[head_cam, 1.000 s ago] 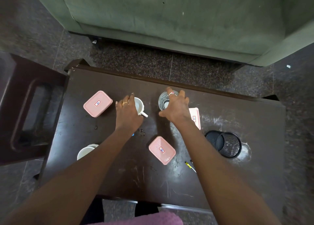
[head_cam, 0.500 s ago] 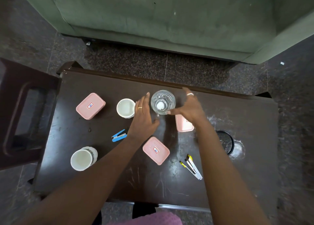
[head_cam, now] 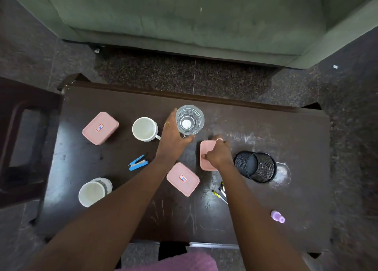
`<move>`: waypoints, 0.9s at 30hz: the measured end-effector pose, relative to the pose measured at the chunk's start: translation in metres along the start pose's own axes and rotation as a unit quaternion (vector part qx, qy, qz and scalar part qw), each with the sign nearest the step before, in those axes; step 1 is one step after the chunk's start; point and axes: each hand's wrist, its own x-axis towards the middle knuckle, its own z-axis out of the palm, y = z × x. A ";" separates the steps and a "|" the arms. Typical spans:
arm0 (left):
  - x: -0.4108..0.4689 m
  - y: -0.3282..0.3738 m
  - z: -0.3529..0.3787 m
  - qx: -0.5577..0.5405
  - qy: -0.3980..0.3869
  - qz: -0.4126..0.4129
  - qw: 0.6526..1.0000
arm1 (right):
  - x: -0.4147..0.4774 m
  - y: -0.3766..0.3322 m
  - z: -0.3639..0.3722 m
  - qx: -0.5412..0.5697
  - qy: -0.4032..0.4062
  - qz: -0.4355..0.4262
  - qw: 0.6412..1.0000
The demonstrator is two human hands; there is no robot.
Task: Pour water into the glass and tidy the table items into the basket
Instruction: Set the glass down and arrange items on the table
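Items on one dark brown table [head_cam: 286,131], listed left to right with the glass [head_cam: 189,119] as reference. Pink lidded boxes, three: one [head_cam: 100,127] far left of the glass, one [head_cam: 182,179] nearer the viewer than the glass, one [head_cam: 207,155] just right of the glass. White cups, two: a handled mug [head_cam: 145,129] just left of the glass, a second cup [head_cam: 94,191] well to the near left. Blue stapler [head_cam: 138,163], one, near left of the glass. Glass, one, clear, upright, gripped at its near side by the left hand [head_cam: 172,142]. Right hand [head_cam: 218,154] closed on the right-hand pink box. Black mesh basket [head_cam: 255,166], one, lying on its side, right of the glass. Pens [head_cam: 221,193], a small cluster, count unclear. Lilac bottle [head_cam: 277,216], one, near right. Room: speckled dark floor [head_cam: 225,78], green sofa [head_cam: 184,19] beyond the table.
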 end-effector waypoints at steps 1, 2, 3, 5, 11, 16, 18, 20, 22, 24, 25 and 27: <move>0.001 0.001 -0.001 0.000 -0.001 0.000 1.000 | -0.002 0.003 0.000 -0.009 -0.009 0.001 1.000; 0.002 0.002 -0.001 0.001 -0.002 0.001 1.000 | -0.004 0.006 0.000 -0.023 -0.015 -0.002 1.000; 0.003 0.003 -0.002 0.001 -0.003 0.002 1.000 | -0.007 0.008 0.001 -0.039 -0.019 -0.006 0.999; 0.005 0.006 -0.003 -0.005 -0.005 0.005 1.000 | -0.012 0.012 0.002 -0.061 -0.024 -0.008 0.998; 0.007 0.007 -0.003 -0.021 -0.011 -0.002 1.000 | -0.021 0.015 0.005 -0.116 -0.087 -0.023 0.989; 0.004 0.004 -0.003 -0.022 -0.025 -0.021 0.999 | -0.020 0.010 0.003 -0.137 -0.111 -0.016 0.984; 0.003 0.003 -0.006 -0.024 -0.027 -0.024 0.999 | -0.021 0.006 0.000 -0.156 -0.095 -0.005 0.983; -0.002 0.001 -0.013 -0.025 -0.027 -0.015 0.999 | -0.027 -0.002 -0.002 -0.178 -0.060 -0.003 0.982; -0.009 -0.001 -0.022 -0.028 -0.029 -0.007 0.999 | -0.035 -0.015 -0.001 -0.198 -0.020 -0.001 0.980; -0.017 -0.003 -0.031 -0.038 -0.030 -0.003 0.999 | -0.043 -0.032 0.002 -0.223 0.017 -0.001 0.975; -0.022 -0.005 -0.039 -0.044 -0.025 0.004 0.999 | -0.048 -0.042 0.005 -0.233 0.033 -0.007 0.972; -0.029 -0.010 -0.056 -0.042 -0.004 0.020 0.999 | -0.057 -0.066 0.013 -0.245 0.049 -0.023 0.968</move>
